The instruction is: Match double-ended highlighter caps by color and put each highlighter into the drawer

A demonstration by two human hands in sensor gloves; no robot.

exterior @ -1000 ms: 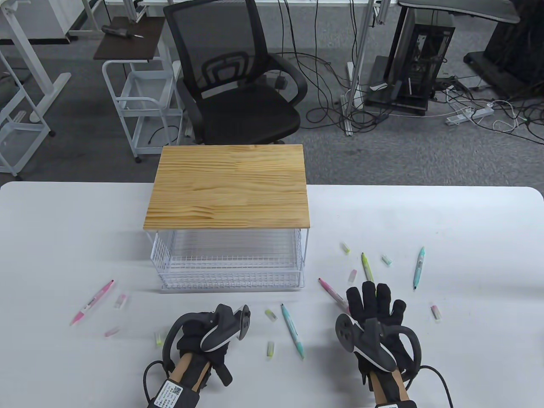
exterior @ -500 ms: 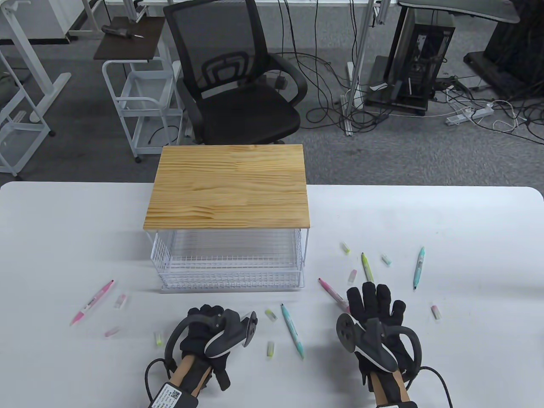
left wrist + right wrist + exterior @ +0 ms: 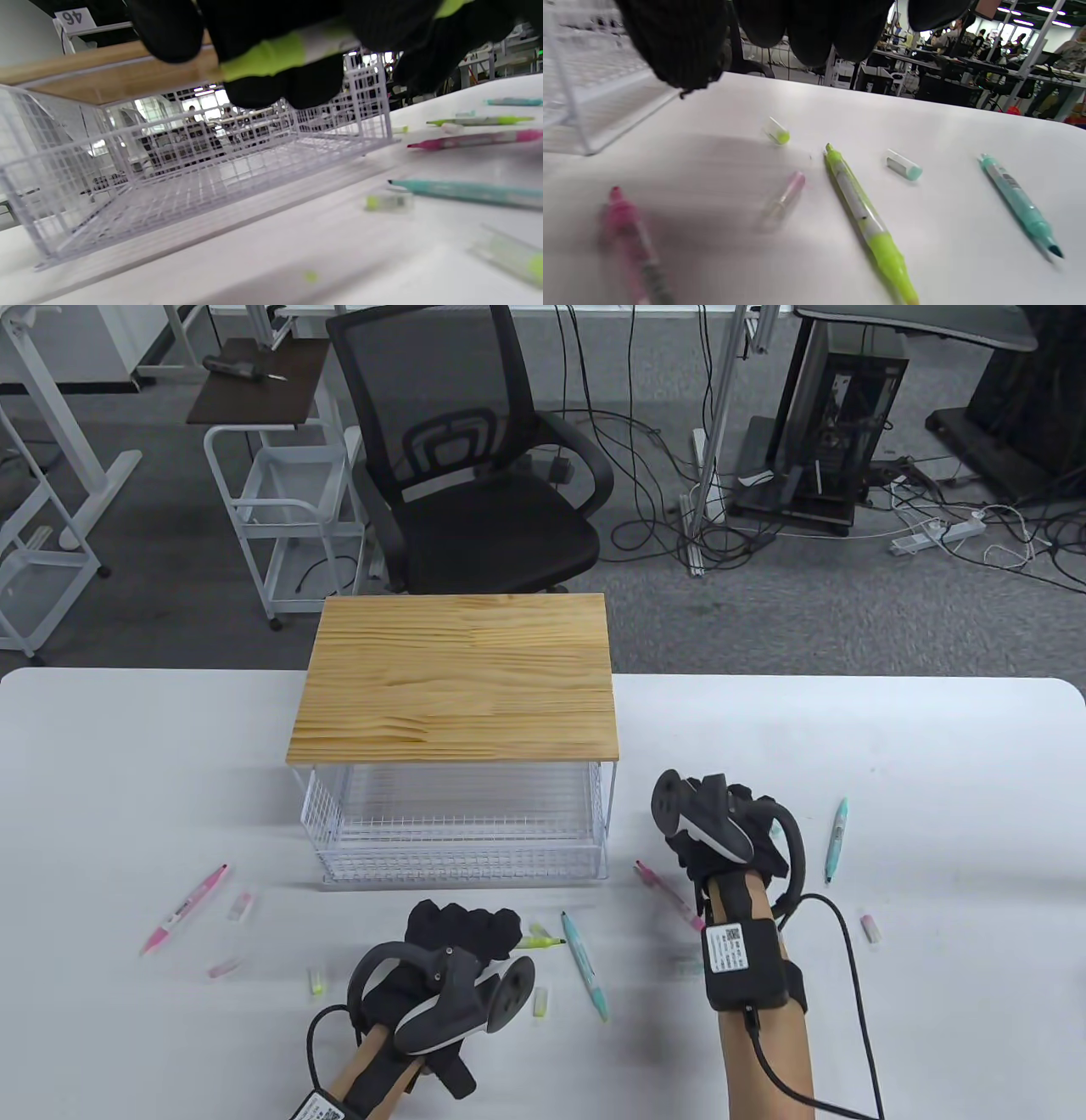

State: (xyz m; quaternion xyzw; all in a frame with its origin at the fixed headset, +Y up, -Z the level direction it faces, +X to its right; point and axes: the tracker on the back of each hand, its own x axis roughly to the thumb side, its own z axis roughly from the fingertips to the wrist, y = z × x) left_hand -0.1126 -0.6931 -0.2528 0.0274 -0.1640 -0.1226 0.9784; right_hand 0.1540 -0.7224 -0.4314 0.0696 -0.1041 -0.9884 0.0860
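Observation:
My left hand (image 3: 475,925) grips a yellow-green highlighter (image 3: 271,55) in front of the white wire drawer (image 3: 458,840). The highlighter's tip (image 3: 550,940) pokes out to the right of the fingers. My right hand (image 3: 730,814) hovers over a second yellow-green highlighter (image 3: 865,216), its fingers (image 3: 797,29) hanging above the table and holding nothing. In the table view the hand hides that highlighter. A teal highlighter (image 3: 584,967) lies between my hands. A pink highlighter (image 3: 666,891) lies by my right wrist.
The drawer sits under a wooden top (image 3: 454,683). Another pink highlighter (image 3: 182,909) and pink caps (image 3: 242,906) lie at the left. Yellow caps (image 3: 316,981) (image 3: 540,1003), a teal highlighter (image 3: 836,840), a teal cap (image 3: 903,165) and a pink cap (image 3: 870,928) are scattered about.
My right hand has moved forward from the near table to above the yellow-green highlighter. My left hand has shifted forward and right, and a yellow-green tip now shows at its fingers.

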